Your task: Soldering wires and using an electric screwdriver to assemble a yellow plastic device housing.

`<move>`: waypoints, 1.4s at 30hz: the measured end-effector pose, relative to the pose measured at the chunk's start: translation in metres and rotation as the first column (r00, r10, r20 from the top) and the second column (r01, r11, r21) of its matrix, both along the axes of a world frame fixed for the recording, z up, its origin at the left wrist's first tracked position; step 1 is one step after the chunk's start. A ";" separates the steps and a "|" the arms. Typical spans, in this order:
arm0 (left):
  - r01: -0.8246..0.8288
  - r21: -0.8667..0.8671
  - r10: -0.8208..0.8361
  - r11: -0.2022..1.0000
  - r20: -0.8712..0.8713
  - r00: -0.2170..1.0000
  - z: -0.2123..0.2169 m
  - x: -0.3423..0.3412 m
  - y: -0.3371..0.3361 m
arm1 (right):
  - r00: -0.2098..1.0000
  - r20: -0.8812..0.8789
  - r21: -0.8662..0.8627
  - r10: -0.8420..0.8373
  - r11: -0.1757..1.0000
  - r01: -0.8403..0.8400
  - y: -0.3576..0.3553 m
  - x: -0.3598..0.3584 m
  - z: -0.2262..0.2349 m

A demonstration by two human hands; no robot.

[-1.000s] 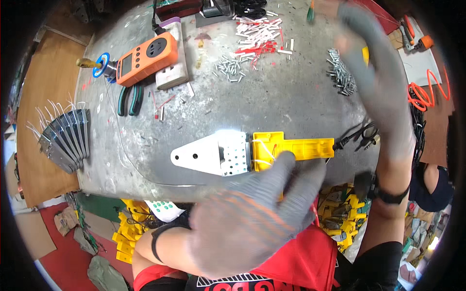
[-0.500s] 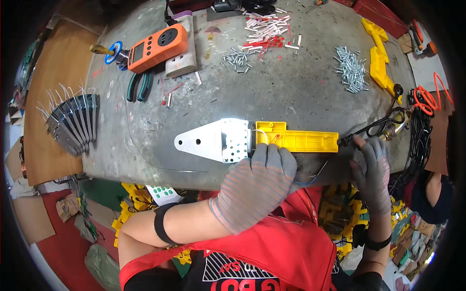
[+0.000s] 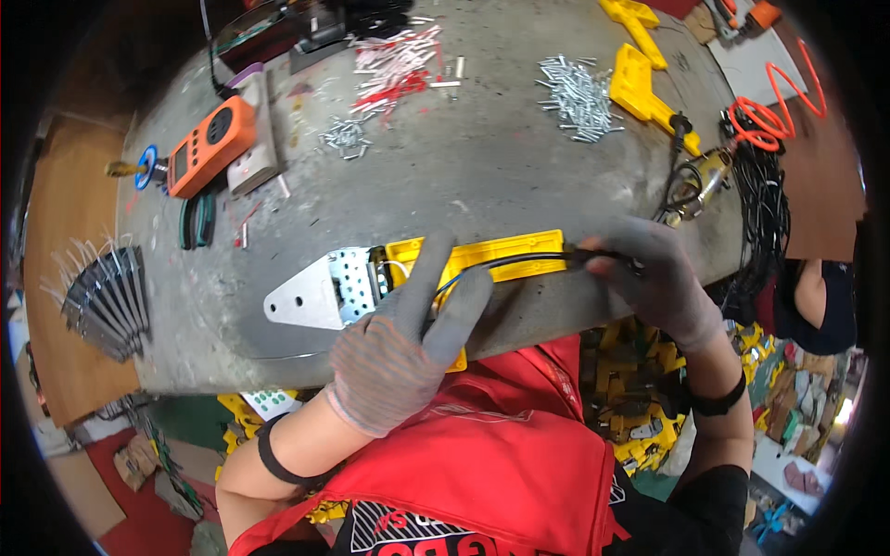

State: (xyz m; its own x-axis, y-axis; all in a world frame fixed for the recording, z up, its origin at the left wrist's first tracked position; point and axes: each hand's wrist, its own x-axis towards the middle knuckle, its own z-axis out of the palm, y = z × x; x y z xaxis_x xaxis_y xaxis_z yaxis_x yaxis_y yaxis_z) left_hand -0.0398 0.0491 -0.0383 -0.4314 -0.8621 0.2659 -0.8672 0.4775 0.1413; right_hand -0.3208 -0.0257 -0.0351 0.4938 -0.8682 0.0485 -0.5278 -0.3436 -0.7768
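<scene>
**Black cable [image 3: 545,256] over yellow handle [image 3: 519,245]**

Our right hand [image 3: 654,278] pinches the cable. The handle lies near us on the table [image 3: 417,190], right of a metal plate [image 3: 301,301]. Our left hand [image 3: 394,357] crosses the handle; whether clenched, we cannot tell.

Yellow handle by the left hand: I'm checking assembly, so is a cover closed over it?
No: the yellow handle lies open, its inside showing, with the black cable passing in front of it.

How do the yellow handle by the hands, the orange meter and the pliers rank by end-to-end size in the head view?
1. Yellow handle, partly covered by the left hand
2. Orange meter
3. Pliers
</scene>
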 end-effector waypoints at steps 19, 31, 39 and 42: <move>-0.030 0.166 -0.028 0.986 0.339 0.940 0.009 -0.020 -0.004 | 0.946 -0.325 -0.259 0.012 0.961 -0.101 -0.041 -0.011 0.011; -0.045 0.079 0.011 0.996 0.389 0.921 0.006 -0.023 0.000 | 0.714 0.137 -0.100 -0.687 0.708 0.699 -0.192 -0.143 -0.014; -0.024 0.055 0.001 0.998 0.382 0.924 0.002 -0.017 0.001 | 0.783 0.578 -0.129 -0.231 0.921 0.367 -0.115 -0.091 0.028; -0.013 0.076 -0.016 0.997 0.372 0.928 0.003 -0.018 0.000 | 0.892 0.104 -0.332 -0.439 0.831 0.447 -0.028 0.005 0.020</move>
State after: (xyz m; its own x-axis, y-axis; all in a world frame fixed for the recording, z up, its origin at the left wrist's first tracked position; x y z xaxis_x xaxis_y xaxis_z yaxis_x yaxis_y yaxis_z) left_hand -0.0575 0.0494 -0.0356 -0.4883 -0.8725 0.0204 -0.8635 0.4796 -0.1557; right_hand -0.3157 -0.0540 -0.0152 0.0552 -0.9213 0.3848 -0.6707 -0.3197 -0.6693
